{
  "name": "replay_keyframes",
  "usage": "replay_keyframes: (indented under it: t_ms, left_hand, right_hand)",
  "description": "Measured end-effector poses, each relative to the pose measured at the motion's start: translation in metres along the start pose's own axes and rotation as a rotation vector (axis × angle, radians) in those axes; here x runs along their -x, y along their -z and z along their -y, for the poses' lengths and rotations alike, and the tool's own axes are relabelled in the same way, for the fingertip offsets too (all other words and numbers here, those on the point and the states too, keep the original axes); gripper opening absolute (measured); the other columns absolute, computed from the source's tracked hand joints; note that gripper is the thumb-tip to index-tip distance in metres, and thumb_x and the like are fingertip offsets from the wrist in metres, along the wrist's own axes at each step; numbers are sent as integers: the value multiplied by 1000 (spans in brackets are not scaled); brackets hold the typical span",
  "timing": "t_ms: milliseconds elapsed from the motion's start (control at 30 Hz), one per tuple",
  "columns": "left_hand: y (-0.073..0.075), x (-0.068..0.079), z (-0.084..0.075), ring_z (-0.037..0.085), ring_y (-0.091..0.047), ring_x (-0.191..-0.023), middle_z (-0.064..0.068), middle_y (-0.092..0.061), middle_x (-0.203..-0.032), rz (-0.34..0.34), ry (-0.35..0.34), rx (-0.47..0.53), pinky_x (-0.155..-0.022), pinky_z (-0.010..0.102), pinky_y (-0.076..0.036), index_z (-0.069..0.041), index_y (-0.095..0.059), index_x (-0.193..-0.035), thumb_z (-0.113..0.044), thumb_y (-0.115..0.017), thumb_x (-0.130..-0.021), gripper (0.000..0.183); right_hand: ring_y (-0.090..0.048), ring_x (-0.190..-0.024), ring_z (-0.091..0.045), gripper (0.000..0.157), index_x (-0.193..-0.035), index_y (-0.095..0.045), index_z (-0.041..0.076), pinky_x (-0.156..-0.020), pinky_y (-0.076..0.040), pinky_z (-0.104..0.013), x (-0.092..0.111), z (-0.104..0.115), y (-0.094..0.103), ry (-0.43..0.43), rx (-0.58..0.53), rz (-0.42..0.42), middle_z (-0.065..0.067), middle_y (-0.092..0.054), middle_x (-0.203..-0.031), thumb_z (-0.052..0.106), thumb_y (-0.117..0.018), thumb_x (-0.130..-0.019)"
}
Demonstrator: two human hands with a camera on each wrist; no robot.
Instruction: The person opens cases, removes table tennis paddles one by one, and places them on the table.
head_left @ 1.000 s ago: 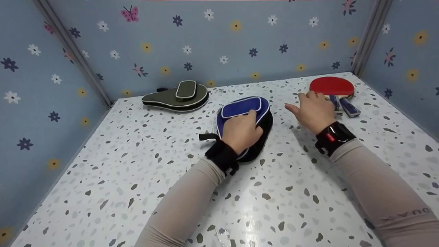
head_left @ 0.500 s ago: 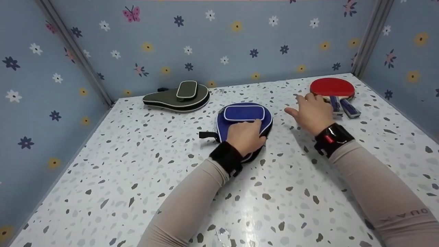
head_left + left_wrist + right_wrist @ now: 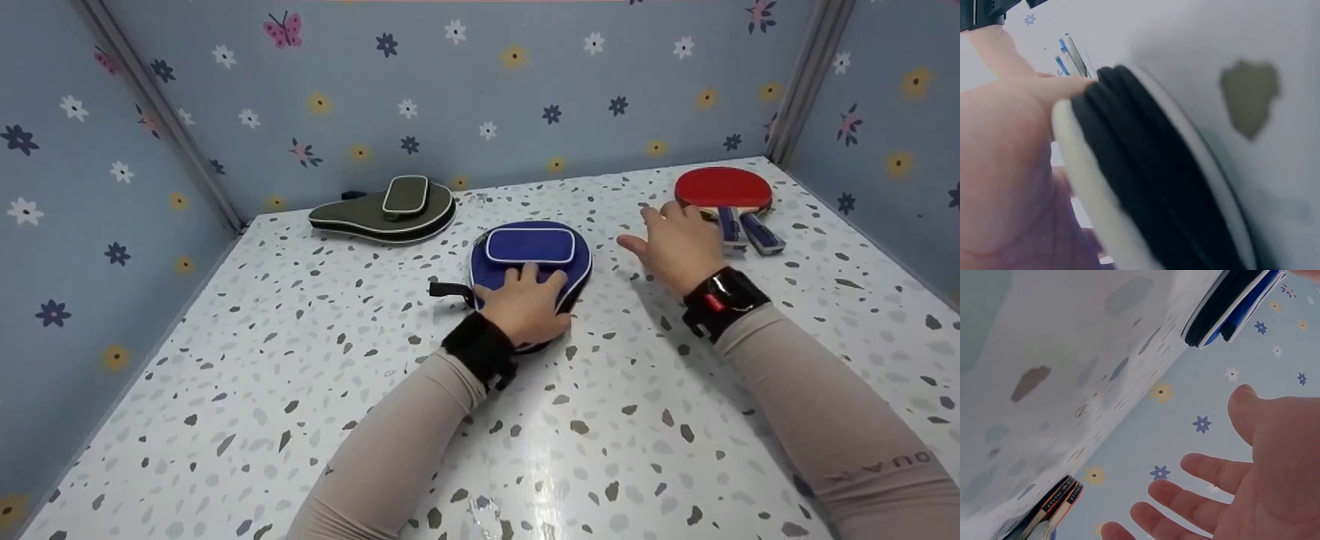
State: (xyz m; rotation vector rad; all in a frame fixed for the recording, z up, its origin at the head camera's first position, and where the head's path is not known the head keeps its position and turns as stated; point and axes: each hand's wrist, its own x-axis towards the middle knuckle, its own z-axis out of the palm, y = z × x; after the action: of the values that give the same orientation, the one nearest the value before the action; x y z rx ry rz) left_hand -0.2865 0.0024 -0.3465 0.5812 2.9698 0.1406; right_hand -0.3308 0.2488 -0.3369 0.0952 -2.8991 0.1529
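Observation:
A blue table tennis bat case (image 3: 531, 246) with white piping and a small front pocket lies flat near the table's middle. Spread over its narrower lower half is my left hand (image 3: 525, 304), hiding part of it. In the left wrist view, the thumb touches the edge of the case's black zipped side (image 3: 1134, 152). My right hand (image 3: 682, 244) hovers above the table with fingers apart and nothing in them. Just beyond it, two table tennis bats lie together, a red face (image 3: 724, 187) uppermost and their blue handles (image 3: 763, 235) pointing toward me.
An olive bat case (image 3: 352, 213) with its own small pocket lies at the back left, by the flowered wall panel (image 3: 450, 90). A black strap (image 3: 448, 289) sticks out from the blue case's left side. Panels also enclose the speckled table (image 3: 300, 450) left and right.
The blue case was tilted under my left hand and has come down flat. My left fingers, curled before, are now spread on it. The right hand has stayed nearly still.

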Motion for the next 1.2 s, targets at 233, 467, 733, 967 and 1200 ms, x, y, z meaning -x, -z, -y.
replay_keyframes:
  t_ms: [233,467,733,967,1200]
  left_hand:
    - [2,6,14,42,-31,-159,8,-36,-174,50,5,45,-108,94,-22,-38,-39,-171,-45,-62,-103,72]
    - [1,12,42,43,-21,-165,3,-24,-182,99,-80,-9,-113,90,-23,-50,-27,-174,-47,-54,-108,71]
    - [12,27,87,40,-21,-165,4,-24,-181,154,-218,44,-120,79,-28,-46,-34,-173,-36,-65,-103,77]
    - [23,36,137,38,-33,-159,8,-41,-172,169,-306,172,-124,66,-31,-37,-60,-159,-22,-70,-91,71]
    - [35,44,181,34,-50,-140,9,-52,-158,194,-190,240,-117,58,-42,-26,-72,-131,-19,-75,-87,45]
  right_hand:
    - [-49,-137,-58,75,-159,-51,-3,-104,-46,-76,-1,-1,0,12,6,15,-38,-51,-151,55,-58,-112]
    - [-46,-140,-59,77,-162,-48,-2,-107,-44,-77,-2,-3,0,6,7,42,-38,-49,-154,56,-57,-112]
    - [-45,-141,-60,80,-163,-47,-2,-107,-43,-78,-2,-3,2,12,0,56,-39,-47,-155,60,-54,-112]
    - [-46,-140,-60,77,-160,-49,-2,-107,-43,-78,-1,-3,2,17,-5,55,-39,-48,-153,58,-56,-112]
    - [-47,-138,-61,75,-158,-51,-3,-106,-43,-78,1,-5,3,43,-39,50,-39,-50,-151,57,-55,-113]
